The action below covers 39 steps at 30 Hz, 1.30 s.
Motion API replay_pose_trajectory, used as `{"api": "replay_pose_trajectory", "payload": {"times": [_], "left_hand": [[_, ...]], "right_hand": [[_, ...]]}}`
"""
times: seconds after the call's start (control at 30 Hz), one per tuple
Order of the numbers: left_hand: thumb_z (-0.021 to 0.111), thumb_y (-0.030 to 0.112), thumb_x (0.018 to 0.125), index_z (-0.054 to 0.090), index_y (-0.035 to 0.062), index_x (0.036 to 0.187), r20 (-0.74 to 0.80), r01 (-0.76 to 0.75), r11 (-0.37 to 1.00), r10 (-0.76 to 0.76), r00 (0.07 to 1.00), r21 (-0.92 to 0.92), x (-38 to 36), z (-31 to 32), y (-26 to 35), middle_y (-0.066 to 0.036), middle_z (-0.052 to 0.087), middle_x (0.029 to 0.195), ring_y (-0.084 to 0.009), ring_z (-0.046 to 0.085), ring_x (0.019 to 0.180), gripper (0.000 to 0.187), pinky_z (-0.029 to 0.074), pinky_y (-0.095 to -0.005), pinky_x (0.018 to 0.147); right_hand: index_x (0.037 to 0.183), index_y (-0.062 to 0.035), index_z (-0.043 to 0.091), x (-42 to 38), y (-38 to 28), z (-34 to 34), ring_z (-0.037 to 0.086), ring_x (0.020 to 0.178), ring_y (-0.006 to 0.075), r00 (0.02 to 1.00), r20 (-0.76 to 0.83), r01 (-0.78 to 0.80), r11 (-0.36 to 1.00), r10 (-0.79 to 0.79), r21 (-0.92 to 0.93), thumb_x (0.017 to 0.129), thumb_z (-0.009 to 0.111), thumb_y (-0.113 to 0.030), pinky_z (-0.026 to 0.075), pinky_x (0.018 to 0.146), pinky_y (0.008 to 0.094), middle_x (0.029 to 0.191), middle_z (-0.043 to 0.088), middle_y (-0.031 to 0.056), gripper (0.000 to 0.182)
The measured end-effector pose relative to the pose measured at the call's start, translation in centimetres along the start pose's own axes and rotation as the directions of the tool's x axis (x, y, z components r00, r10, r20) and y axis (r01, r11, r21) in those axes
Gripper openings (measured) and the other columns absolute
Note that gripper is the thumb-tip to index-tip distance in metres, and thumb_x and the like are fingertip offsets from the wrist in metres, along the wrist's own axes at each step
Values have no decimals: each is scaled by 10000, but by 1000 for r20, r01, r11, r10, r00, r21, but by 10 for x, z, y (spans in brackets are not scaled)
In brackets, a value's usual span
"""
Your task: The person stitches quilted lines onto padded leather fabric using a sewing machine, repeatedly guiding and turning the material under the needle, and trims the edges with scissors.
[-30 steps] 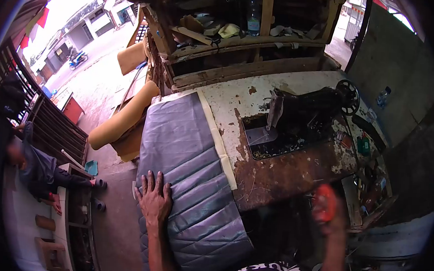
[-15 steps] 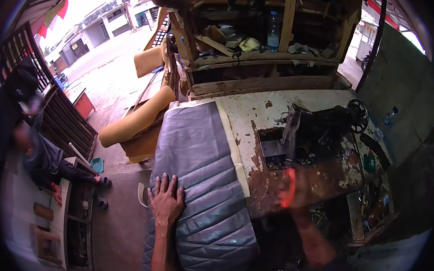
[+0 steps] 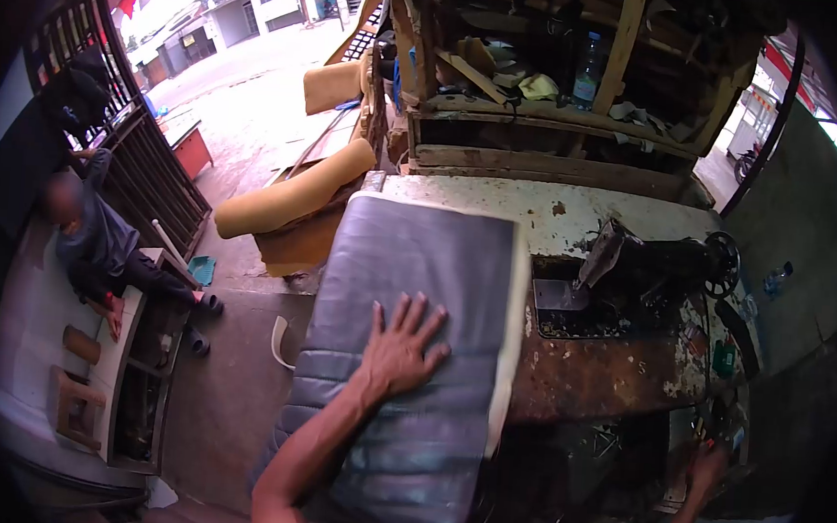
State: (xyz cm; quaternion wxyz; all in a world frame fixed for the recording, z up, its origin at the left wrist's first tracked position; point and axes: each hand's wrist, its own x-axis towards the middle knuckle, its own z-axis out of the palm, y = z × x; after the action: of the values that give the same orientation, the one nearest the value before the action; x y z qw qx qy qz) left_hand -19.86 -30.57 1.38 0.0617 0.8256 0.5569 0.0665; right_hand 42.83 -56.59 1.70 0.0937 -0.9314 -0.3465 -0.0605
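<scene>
My left hand lies flat with fingers spread on a grey quilted vinyl cover. Stitched lines run across the cover, and a pale cream edge shows along its right side and top. Low on the right, my right hand reaches to an open drawer at the table's side. A small bit of orange, the handle of the scissors, shows at its fingertips; the blades cannot be made out. A black sewing machine stands on the worn table, to the right of the cover.
Behind the table stands a wooden shelf with scraps and a plastic bottle. A tan foam roll lies beyond the cover's left. A person sits at the far left by a low cabinet.
My right hand has moved with the orange-handled scissors from beside the machine down right to the drawer. My left hand has slid up and right; the cover's upper part now lies wider and turned.
</scene>
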Motion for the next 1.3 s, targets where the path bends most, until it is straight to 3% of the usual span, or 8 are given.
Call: {"api": "replay_pose_trajectory", "payload": {"times": [0.17,0.3,0.57,0.7,0.8,0.97,1.1,1.3], "left_hand": [[493,620,1009,419,312,1593,153,-478,859,506,849,-183,-93,-23,33,-73,291,1707,-385,170,1591,664,56,-696,1240],[509,554,1025,482,193,1554,356,-573,689,723,592,-444,-142,-20,61,-57,441,1629,-296,400,1510,640,117,-646,1268],[723,134,924,701,72,1258,-282,-397,669,279,918,-629,-142,-61,65,-148,683,1341,-328,647,1237,340,500,-450,1042],[676,245,976,634,57,1380,-443,83,872,-324,835,-482,-108,-55,-50,-201,638,1396,-372,598,1308,448,457,-475,1109],[563,441,1027,488,73,1536,-236,345,933,-359,903,-100,-100,-17,-96,-201,439,1603,-381,397,1494,633,318,-544,1213],[447,593,1028,274,217,1660,153,209,978,-206,966,-3,-98,-38,-26,-86,188,1739,-293,113,1614,755,-27,-616,1266],[443,612,1024,273,184,1659,152,37,998,-29,988,-46,-83,-24,41,-132,179,1736,-324,116,1612,784,-34,-618,1262],[521,581,1007,298,154,1647,98,-135,985,146,984,-106,-45,3,145,-194,213,1713,-377,161,1595,801,87,-596,1268]], "right_hand": [[1330,27,644,-41,-189,-67,676,1100,180,890,110,243,663,-444,708,1023,671,-190,522,972,327,1186,735,152,377],[1394,13,599,-51,-310,-47,680,1177,267,629,199,359,508,-752,783,977,729,-253,537,993,383,1281,682,199,511],[1477,23,468,-57,-429,31,634,1213,437,705,279,480,727,-653,490,782,835,-556,498,1045,489,1296,644,292,976],[1394,21,533,-70,-400,28,670,1171,400,692,201,396,598,-693,696,753,889,-392,518,1011,471,1212,692,275,842],[1344,-7,573,-104,-343,-38,652,1126,251,673,197,123,370,-713,921,805,857,-183,504,998,380,1199,686,163,634],[1515,-29,445,-149,-208,-31,521,1363,253,626,185,208,391,-758,897,778,881,-131,388,1160,385,1434,570,157,862],[1575,-19,374,-153,-143,-66,487,1394,243,705,377,-343,176,-600,923,749,923,-124,364,1186,396,1493,523,134,997],[1536,25,432,-117,-50,-78,545,1339,257,859,312,-233,233,-406,944,692,836,-56,392,1162,386,1441,570,143,939]]}}
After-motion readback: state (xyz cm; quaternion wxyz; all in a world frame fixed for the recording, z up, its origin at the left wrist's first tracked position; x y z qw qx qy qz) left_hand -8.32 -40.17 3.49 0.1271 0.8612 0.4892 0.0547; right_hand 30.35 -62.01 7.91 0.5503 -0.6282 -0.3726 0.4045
